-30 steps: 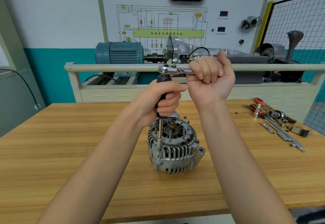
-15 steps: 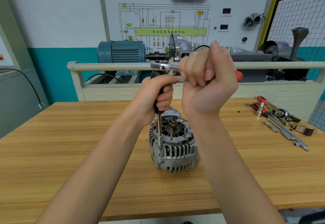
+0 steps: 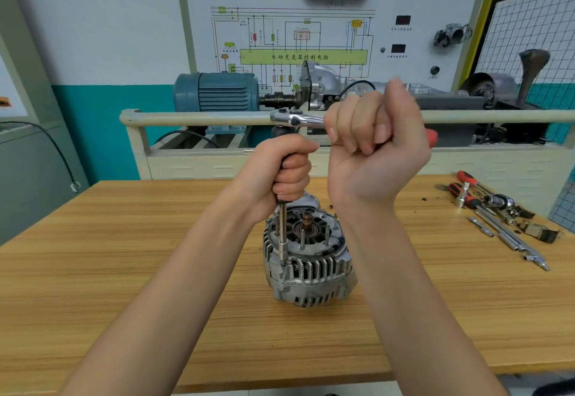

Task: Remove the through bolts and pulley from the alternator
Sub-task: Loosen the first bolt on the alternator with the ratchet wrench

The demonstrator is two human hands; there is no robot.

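While the left hand steadies the extension, the right hand grips the ratchet.

The right hand hides most of the ratchet handle, and the left hand covers the black grip.

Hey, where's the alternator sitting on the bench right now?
In the head view the alternator stands near the middle of the wooden bench, between the person's forearms, directly below the left hand, with loose tools lying off to its right.
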